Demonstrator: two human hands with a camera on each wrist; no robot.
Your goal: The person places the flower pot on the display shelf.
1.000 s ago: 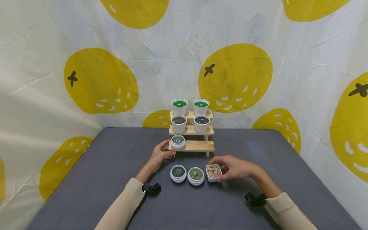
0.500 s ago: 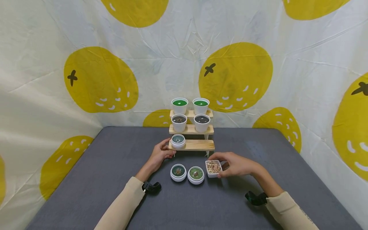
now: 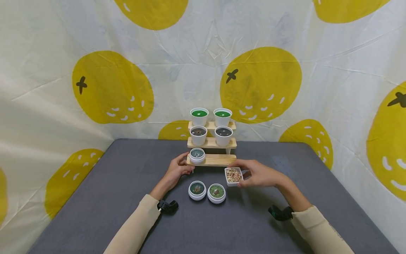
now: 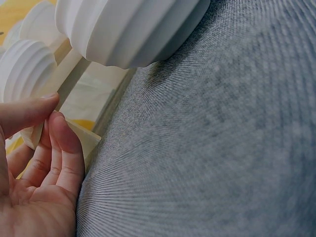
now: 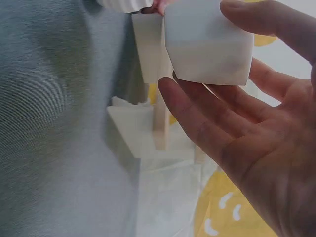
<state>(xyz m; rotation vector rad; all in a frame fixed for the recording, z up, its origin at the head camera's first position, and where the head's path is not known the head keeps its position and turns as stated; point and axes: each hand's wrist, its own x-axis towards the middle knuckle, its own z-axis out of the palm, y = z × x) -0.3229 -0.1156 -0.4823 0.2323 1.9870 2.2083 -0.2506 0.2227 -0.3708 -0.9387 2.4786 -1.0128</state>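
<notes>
My right hand (image 3: pixel 261 174) holds a small square white pot (image 3: pixel 233 183) filled with pinkish-beige gravel, just in front of the stand's lowest shelf. In the right wrist view, the thumb and fingers grip the pot (image 5: pixel 210 47) on opposite sides, above the table. My left hand (image 3: pixel 175 171) pinches the left end of the lowest board of a three-step wooden stand (image 3: pixel 219 160). Thumb and fingertips meet at the board's end in the left wrist view, where the hand (image 4: pixel 42 173) shows up close. A round white pot (image 3: pixel 197 156) with blue-grey filling sits on that board's left side.
Two round white pots, one dark green inside (image 3: pixel 197 190) and one light green (image 3: pixel 216 193), stand on the grey table (image 3: pixel 222 225) before the stand. Two dark-filled cups (image 3: pixel 223 137) occupy the middle step and two green-filled cups (image 3: pixel 222 118) the top. A patterned curtain (image 3: pixel 187 81) hangs behind.
The right hand has lifted the square pot off the table and brought it toward the stand's lowest board. My left hand keeps its hold on the stand.
</notes>
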